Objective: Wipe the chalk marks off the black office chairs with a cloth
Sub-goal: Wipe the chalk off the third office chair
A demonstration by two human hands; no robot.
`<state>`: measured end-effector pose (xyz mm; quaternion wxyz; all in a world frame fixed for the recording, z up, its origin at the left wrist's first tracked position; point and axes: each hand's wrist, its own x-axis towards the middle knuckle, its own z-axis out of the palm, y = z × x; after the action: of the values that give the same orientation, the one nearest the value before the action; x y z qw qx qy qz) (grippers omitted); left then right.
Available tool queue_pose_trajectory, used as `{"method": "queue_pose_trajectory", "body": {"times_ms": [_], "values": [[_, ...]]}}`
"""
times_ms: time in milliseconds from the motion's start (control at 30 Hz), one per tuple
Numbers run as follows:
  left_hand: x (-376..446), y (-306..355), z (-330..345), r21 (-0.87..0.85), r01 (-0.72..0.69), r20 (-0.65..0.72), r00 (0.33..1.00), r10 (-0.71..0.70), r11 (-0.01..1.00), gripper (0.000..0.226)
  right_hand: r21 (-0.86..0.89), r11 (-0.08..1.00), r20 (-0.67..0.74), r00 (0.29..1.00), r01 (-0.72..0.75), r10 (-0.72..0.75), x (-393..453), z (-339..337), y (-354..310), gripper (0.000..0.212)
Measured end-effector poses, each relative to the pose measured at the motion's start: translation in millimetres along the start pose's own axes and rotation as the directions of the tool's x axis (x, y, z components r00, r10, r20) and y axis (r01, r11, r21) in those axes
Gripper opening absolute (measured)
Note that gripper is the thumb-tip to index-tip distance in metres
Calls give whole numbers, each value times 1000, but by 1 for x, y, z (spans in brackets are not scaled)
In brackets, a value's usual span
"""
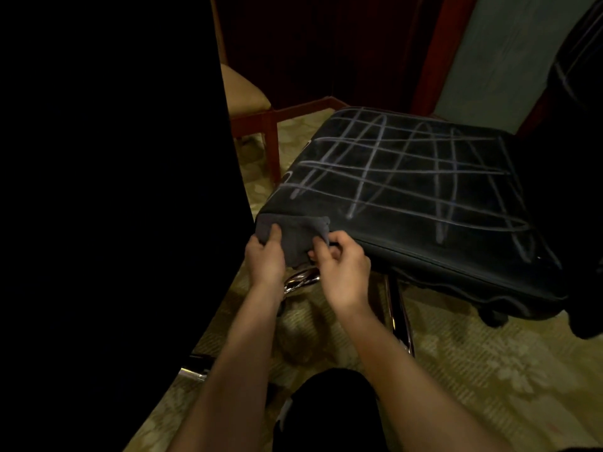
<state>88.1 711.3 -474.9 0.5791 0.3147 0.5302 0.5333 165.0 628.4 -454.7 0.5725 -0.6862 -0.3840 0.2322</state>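
Where the black office chair seat [414, 190] fills the frame from centre out toward three o'clock, its upholstery is crossed all over by pale chalk marks [404, 168], long lines and narrow loops running both ways. At the seat's near-left corner, just below centre, a dark grey cloth [295, 234] is draped over the edge and hangs a little way down the front. The left hand [265, 259] grips the cloth's left side, thumb on top and fingers curled beneath the fabric. The right hand [342, 270] pinches the cloth's right edge between thumb and curled fingers, its knuckles just beside the seat's front seam. The two hands are close together, with only the width of the folded cloth between them, and both forearms reach up from six o'clock.

Beneath the hands a chrome chair frame [301, 278] glints, and a chrome bar [399, 318] runs down toward five o'clock under the seat. A large black surface [114, 190] blocks the whole nine o'clock side; what it is cannot be told. At eleven o'clock stands a wooden chair with a tan cushion [243, 93] and red-brown legs. At two o'clock, past the seat, a second black surface [577, 93] carries fainter chalk lines. The floor is a patterned yellow-green carpet [489, 370], and a dark trouser leg [329, 412] shows at six o'clock.
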Motion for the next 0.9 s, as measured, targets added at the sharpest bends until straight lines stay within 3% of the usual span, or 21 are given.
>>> {"method": "queue_pose_trajectory", "body": {"times_ms": [100,233,400,700,900], "values": [[4,1,-7,-166,125,138,985,-103,978,27,-11,1000,8,1000,0,0,1,-2,1,9],[15,11,-20,-132,185,305,943,-137,974,16,-23,1000,48,999,-6,7,4,-2,-3,8],[34,26,-23,-43,253,386,896,-217,967,29,-82,996,53,998,-24,29,12,2,-6,10],[53,22,-24,9,209,399,896,-195,978,47,-127,991,-18,999,-44,42,17,9,-2,8],[34,4,-46,130,57,397,912,-104,990,42,-161,986,6,999,-36,37,-4,-6,6,5]]}}
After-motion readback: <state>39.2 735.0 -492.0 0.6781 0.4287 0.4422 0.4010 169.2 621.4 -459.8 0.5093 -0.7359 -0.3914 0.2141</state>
